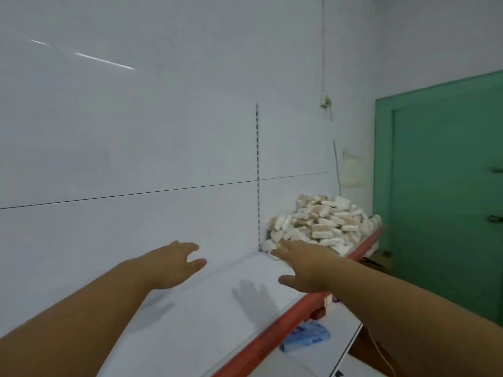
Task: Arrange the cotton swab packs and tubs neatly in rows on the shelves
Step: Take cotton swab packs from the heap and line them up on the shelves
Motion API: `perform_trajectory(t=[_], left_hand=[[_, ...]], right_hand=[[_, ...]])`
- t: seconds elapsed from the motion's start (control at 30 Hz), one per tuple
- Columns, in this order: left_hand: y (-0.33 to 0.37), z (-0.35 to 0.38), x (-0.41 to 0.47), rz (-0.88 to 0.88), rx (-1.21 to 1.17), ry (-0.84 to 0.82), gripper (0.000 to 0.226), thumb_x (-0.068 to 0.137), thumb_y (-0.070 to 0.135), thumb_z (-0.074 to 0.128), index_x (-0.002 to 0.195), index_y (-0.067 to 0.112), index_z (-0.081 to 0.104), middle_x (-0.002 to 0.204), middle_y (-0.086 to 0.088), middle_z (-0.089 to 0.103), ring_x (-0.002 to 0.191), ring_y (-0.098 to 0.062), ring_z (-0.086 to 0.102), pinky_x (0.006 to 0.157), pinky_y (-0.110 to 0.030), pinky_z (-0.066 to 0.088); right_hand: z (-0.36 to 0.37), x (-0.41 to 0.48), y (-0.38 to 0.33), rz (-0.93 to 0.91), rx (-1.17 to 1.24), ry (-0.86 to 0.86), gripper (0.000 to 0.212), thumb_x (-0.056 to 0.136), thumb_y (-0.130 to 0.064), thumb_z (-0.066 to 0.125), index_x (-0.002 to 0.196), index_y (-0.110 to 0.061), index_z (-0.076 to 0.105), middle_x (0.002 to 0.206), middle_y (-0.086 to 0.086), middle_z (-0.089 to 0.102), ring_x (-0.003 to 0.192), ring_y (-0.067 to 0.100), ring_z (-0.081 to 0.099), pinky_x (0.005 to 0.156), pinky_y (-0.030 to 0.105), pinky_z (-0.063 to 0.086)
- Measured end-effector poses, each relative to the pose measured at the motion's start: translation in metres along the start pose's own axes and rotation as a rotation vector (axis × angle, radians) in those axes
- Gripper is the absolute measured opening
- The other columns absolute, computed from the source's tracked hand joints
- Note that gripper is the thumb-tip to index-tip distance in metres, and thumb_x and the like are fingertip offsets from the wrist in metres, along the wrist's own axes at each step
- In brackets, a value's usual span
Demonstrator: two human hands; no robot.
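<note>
my left hand (pixel 174 263) + right hand (pixel 304 263): fingers spread, empty | loose heap of small white plastic-wrapped swab packs (pixel 324 224): likely light, slippery; pinch sides

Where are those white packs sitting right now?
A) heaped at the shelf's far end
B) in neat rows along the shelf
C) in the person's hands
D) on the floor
A: the packs lie in a loose heap at the shelf's far end.
</note>
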State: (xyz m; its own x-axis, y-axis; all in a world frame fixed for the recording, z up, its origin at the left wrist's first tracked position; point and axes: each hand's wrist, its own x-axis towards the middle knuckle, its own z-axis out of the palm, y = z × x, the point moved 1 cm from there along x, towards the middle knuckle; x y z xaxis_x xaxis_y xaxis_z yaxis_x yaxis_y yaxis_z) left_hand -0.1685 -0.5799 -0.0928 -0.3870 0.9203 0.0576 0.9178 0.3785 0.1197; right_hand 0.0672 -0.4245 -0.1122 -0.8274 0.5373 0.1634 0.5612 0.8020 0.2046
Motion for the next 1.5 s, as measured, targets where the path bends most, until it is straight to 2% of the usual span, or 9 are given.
perform_trajectory(t=[0.17, 0.27, 0.47, 0.7, 0.93, 1.1, 1.33, 1.4, 1.5], left_hand=[[0.101, 0.041, 0.078, 0.145, 0.017, -0.091, 0.064, 0.098, 0.057, 0.032, 0.153, 0.028, 0.015, 0.162, 0.003, 0.013, 0.149, -0.014, 0.009, 0.119, -0.035, 0.013], [0.137, 0.049, 0.122, 0.183, 0.021, -0.096, 0.064, 0.098, 0.056, 0.034, 0.153, 0.029, 0.017, 0.160, 0.002, 0.018, 0.147, -0.016, 0.018, 0.118, -0.034, 0.018], [0.179, 0.048, 0.228, 0.290, 0.007, -0.025, 0.058, 0.097, 0.055, 0.038, 0.146, 0.024, 0.033, 0.150, 0.001, 0.039, 0.134, -0.019, 0.041, 0.109, -0.033, 0.033], [0.223, 0.038, 0.356, 0.397, -0.053, 0.099, 0.047, 0.099, 0.046, 0.043, 0.140, 0.025, 0.042, 0.144, 0.002, 0.046, 0.127, -0.016, 0.045, 0.102, -0.028, 0.035], [0.246, 0.045, 0.449, 0.330, 0.001, 0.133, 0.048, 0.096, 0.042, 0.050, 0.141, 0.028, 0.040, 0.143, 0.004, 0.045, 0.127, -0.015, 0.045, 0.102, -0.029, 0.037], [0.268, 0.058, 0.505, 0.227, -0.001, 0.172, 0.040, 0.094, 0.038, 0.053, 0.133, 0.026, 0.052, 0.136, 0.005, 0.053, 0.121, -0.013, 0.050, 0.099, -0.027, 0.040], [0.304, 0.049, 0.601, 0.017, 0.028, 0.269, 0.041, 0.093, 0.025, 0.055, 0.133, 0.021, 0.050, 0.132, 0.000, 0.055, 0.116, -0.017, 0.054, 0.092, -0.026, 0.042], [0.312, 0.056, 0.627, -0.062, 0.038, 0.257, 0.039, 0.090, 0.028, 0.059, 0.128, 0.020, 0.052, 0.123, 0.000, 0.058, 0.108, -0.018, 0.056, 0.085, -0.027, 0.044], [0.321, 0.070, 0.654, -0.146, 0.073, 0.252, 0.022, 0.083, 0.031, 0.065, 0.096, 0.018, 0.053, 0.087, 0.004, 0.054, 0.082, -0.017, 0.054, 0.062, -0.026, 0.037]], right_hand=[[0.035, -0.023, 0.106, 0.112, 0.035, -0.077, 0.068, 0.095, -0.047, 0.047, 0.152, -0.033, 0.012, 0.162, -0.001, 0.006, 0.147, 0.023, 0.014, 0.116, 0.044, 0.024], [0.054, -0.023, 0.148, 0.122, 0.040, -0.089, 0.068, 0.096, -0.048, 0.047, 0.151, -0.036, 0.011, 0.162, -0.004, 0.004, 0.147, 0.021, 0.011, 0.118, 0.044, 0.022], [0.069, 0.019, 0.230, 0.165, -0.019, -0.080, 0.067, 0.095, -0.047, 0.048, 0.151, -0.037, 0.011, 0.162, -0.003, 0.004, 0.147, 0.021, 0.012, 0.118, 0.045, 0.022], [0.056, 0.096, 0.321, 0.243, 0.010, 0.020, 0.062, 0.095, -0.047, 0.048, 0.149, -0.037, 0.020, 0.159, -0.008, 0.014, 0.143, 0.017, 0.022, 0.115, 0.038, 0.026], [0.093, 0.157, 0.403, 0.264, 0.037, 0.039, 0.059, 0.095, -0.044, 0.049, 0.148, -0.033, 0.025, 0.156, -0.006, 0.024, 0.139, 0.016, 0.029, 0.112, 0.041, 0.032], [0.115, 0.215, 0.474, 0.269, 0.195, 0.140, 0.050, 0.095, -0.041, 0.051, 0.142, -0.028, 0.038, 0.146, -0.004, 0.042, 0.129, 0.016, 0.042, 0.104, 0.030, 0.034], [0.131, 0.306, 0.553, 0.087, 0.319, 0.224, 0.043, 0.094, -0.041, 0.054, 0.135, -0.029, 0.047, 0.137, -0.009, 0.049, 0.123, 0.010, 0.047, 0.103, 0.027, 0.036], [0.132, 0.326, 0.563, 0.006, 0.361, 0.244, 0.041, 0.094, -0.043, 0.053, 0.132, -0.030, 0.049, 0.134, -0.010, 0.051, 0.120, 0.009, 0.048, 0.102, 0.026, 0.038], [0.132, 0.349, 0.571, -0.108, 0.383, 0.251, 0.035, 0.094, -0.040, 0.054, 0.127, -0.030, 0.052, 0.128, -0.010, 0.053, 0.115, 0.009, 0.049, 0.096, 0.025, 0.039]])
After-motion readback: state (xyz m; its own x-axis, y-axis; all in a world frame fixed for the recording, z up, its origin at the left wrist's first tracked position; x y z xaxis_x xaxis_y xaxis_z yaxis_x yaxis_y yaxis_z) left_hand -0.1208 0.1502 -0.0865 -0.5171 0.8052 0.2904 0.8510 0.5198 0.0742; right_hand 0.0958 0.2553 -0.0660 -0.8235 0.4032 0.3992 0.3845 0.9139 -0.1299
